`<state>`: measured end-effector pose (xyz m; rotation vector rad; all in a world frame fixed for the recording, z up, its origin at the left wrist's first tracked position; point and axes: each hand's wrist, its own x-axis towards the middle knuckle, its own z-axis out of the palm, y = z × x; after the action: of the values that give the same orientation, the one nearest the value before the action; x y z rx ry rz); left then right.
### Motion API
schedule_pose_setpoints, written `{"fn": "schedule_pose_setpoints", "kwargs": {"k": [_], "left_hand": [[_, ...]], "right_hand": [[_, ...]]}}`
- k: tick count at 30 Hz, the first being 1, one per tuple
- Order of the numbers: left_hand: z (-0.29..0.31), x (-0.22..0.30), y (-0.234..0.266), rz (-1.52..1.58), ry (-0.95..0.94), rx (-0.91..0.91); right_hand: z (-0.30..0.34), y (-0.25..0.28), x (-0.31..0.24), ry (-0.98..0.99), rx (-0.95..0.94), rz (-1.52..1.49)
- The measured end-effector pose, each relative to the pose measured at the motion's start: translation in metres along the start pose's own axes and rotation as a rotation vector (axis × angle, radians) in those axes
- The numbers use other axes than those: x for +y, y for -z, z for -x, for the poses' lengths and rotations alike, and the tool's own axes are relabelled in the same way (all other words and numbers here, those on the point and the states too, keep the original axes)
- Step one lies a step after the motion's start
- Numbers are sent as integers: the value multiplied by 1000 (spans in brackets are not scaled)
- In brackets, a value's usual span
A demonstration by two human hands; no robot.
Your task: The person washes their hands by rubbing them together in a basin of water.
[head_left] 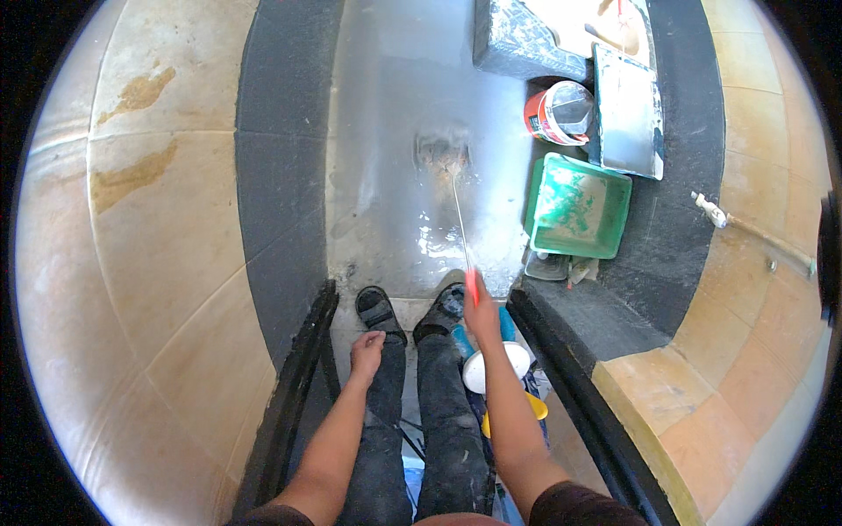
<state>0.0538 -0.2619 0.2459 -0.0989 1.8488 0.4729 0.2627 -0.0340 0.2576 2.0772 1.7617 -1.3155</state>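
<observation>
My right hand is wrapped round the red handle of what looks like a paint roller. Its thin metal rod reaches forward to the wet grey floor. At the rod's far end, a dark, brownish patch is blurred, so the roller head cannot be told clearly from the floor. My left hand hangs over my left leg, its fingers curled together with nothing visible in them. My feet, in black sandals, stand at the near edge of the grey floor.
A green tray stands on the right, with a red-and-white bucket behind it. Beside them leans a paint-smeared panel. Black frame posts flank my legs. A tap juts from the right wall. A white lid lies by my right leg.
</observation>
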Motion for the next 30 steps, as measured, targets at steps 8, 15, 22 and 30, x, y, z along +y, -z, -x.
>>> {"fn": "schedule_pose_setpoints", "kwargs": {"k": [8, 15, 22, 30], "left_hand": [[14, 15, 0, 87, -26, 5], [31, 10, -15, 258, -27, -35], [72, 6, -56, 301, 58, -158], [82, -29, -89, 322, 196, -228]], "right_hand": [[-239, 33, -255, 157, 98, -196], [-213, 103, -288, 174, 31, -298], [52, 98, -47, 215, 132, -161], [200, 113, 90, -196, -31, 2]]}}
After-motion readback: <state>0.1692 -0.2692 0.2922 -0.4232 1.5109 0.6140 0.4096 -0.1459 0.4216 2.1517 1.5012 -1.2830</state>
